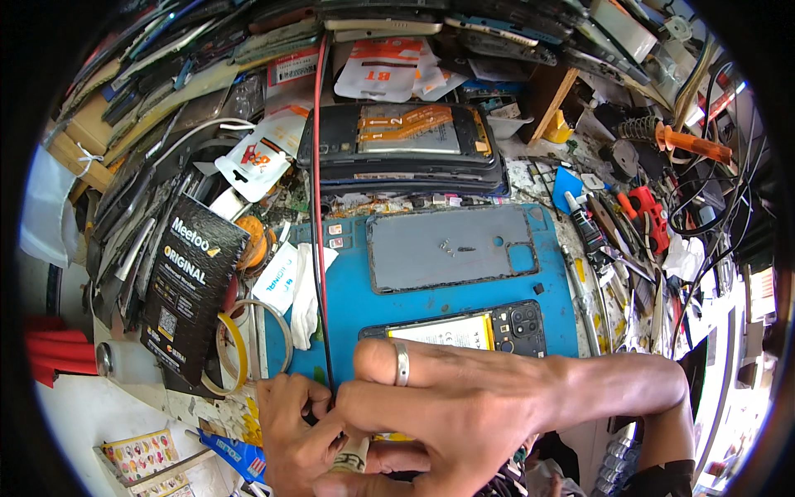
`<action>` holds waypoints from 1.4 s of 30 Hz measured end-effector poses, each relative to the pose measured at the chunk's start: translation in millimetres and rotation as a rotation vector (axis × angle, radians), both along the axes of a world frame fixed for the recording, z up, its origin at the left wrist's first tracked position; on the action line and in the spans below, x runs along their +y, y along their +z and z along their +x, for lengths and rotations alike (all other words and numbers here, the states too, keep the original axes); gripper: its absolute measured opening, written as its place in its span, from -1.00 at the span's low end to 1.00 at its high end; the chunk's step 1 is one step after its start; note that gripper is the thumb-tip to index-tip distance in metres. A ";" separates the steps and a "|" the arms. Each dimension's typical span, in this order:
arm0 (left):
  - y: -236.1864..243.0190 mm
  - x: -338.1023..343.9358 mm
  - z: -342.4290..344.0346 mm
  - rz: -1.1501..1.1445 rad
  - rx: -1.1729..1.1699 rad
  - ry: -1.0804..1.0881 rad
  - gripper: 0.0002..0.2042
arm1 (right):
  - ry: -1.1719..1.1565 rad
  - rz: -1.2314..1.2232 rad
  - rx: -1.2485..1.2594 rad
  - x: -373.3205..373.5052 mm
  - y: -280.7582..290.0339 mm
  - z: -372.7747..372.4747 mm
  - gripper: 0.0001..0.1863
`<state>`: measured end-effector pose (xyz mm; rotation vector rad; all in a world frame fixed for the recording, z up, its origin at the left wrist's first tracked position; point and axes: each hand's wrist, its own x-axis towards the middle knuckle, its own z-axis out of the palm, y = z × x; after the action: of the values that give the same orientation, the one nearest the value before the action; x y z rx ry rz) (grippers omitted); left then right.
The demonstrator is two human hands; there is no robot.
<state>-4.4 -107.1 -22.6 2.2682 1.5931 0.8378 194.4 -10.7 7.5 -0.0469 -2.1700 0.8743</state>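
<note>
My left hand [294, 427] and my right hand [464, 406], with a ring on one finger, are closed together at the lower middle. Between them shows a small pale, rounded thing [352, 457] with dark marks; its kind is hard to tell. Something black pokes out of my left fist. A red and black cable pair [320, 207] runs down to the hands, its end hidden. Just beyond my right hand lies an opened phone [520, 321] with its battery [443, 333] exposed, partly covered by the hand. Farther back, a grey phone back cover [435, 248] holds a few tiny screws.
Everything sits on a blue work mat [348, 282]. To the left are a black box [195, 286], tape rings [234, 356] and white tissue [306, 298]. Stacked phones [406, 149] stand behind. Tools, a glue tube [580, 215] and red pliers [650, 217] crowd the right.
</note>
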 end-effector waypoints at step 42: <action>25.7 25.6 55.3 0.154 -0.220 0.055 -0.72 | -0.281 -0.768 0.247 13.9 8.6 61.5 -0.10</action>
<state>50.9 -81.5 3.1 2.1492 1.5448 1.2175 255.9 3.2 16.2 -0.5745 -1.4515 1.4047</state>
